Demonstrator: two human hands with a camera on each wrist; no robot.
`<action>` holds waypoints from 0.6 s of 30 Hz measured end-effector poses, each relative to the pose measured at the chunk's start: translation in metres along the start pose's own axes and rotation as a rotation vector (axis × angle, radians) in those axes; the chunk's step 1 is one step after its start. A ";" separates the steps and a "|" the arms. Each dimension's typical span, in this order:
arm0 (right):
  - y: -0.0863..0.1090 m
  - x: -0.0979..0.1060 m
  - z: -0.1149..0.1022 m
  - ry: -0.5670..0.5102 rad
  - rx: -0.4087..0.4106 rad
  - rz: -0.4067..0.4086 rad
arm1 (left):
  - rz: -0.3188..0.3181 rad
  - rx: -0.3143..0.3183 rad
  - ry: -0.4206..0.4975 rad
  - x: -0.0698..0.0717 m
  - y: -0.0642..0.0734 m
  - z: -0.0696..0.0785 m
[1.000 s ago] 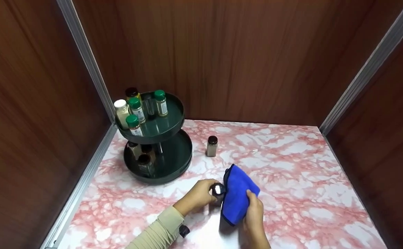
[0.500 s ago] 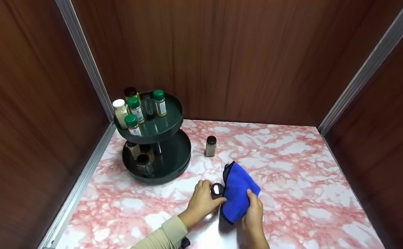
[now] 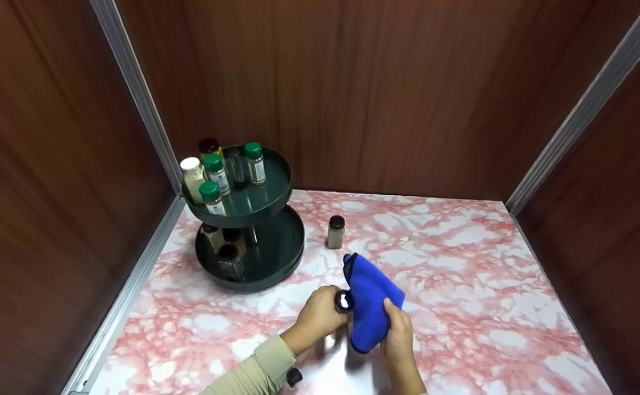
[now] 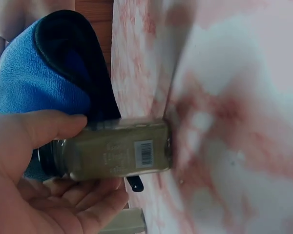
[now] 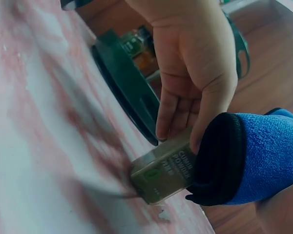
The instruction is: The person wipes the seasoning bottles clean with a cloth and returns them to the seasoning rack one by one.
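Observation:
My left hand (image 3: 318,314) grips a clear square cumin powder jar (image 4: 115,152), thumb on one side and fingers on the other. The jar is upright, its dark glossy cap on top and its base at or just above the tabletop; I cannot tell whether they touch. "Cumin powder" is printed on the label side of the jar (image 5: 161,171) in the right wrist view. With my right hand (image 3: 399,332) I hold a folded blue cloth (image 3: 374,304) with black edging, thumb on its near face. The cloth lies against the jar's right side by the cap, and its folds hide my other right fingers.
A dark green two-tier round rack (image 3: 257,211) stands at the back left, several spice jars on its upper tier and some dark-capped ones below. Behind my hands a dark-capped jar (image 3: 336,233) stands on the pink marbled tabletop (image 3: 462,274). Wood panels enclose the sides and back.
My left hand's fingers loosened and spread around the jar half a second ago, then closed on it again. The cloth and right hand have shifted slightly left, against the jar.

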State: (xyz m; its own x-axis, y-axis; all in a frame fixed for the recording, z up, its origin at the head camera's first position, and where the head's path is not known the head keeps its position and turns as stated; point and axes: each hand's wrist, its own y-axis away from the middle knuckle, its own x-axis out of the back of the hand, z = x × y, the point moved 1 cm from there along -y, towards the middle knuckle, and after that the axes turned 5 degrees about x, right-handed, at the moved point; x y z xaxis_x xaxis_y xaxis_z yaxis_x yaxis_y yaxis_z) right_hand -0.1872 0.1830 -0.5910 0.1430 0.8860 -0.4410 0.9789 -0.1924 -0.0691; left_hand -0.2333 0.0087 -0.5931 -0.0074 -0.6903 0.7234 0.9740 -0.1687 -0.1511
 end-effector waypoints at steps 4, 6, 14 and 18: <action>-0.007 -0.008 -0.003 0.100 -0.023 0.008 | -0.050 -0.046 -0.015 0.004 -0.006 0.002; -0.012 -0.012 -0.002 0.180 -0.045 0.009 | -0.061 -0.056 -0.026 0.005 -0.008 0.003; -0.025 -0.003 0.027 0.324 -0.163 0.025 | -0.076 -0.033 -0.082 0.006 -0.011 0.006; -0.018 0.005 0.032 0.363 -0.225 0.071 | -0.109 -0.009 -0.083 0.008 -0.011 0.006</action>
State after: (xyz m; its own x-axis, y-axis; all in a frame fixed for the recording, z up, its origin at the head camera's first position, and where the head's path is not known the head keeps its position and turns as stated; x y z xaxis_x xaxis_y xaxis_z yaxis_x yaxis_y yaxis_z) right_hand -0.2084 0.1776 -0.6208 0.2137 0.9726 -0.0913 0.9665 -0.1970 0.1645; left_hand -0.2427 0.0087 -0.5817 -0.0944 -0.6073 0.7889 0.9664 -0.2463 -0.0740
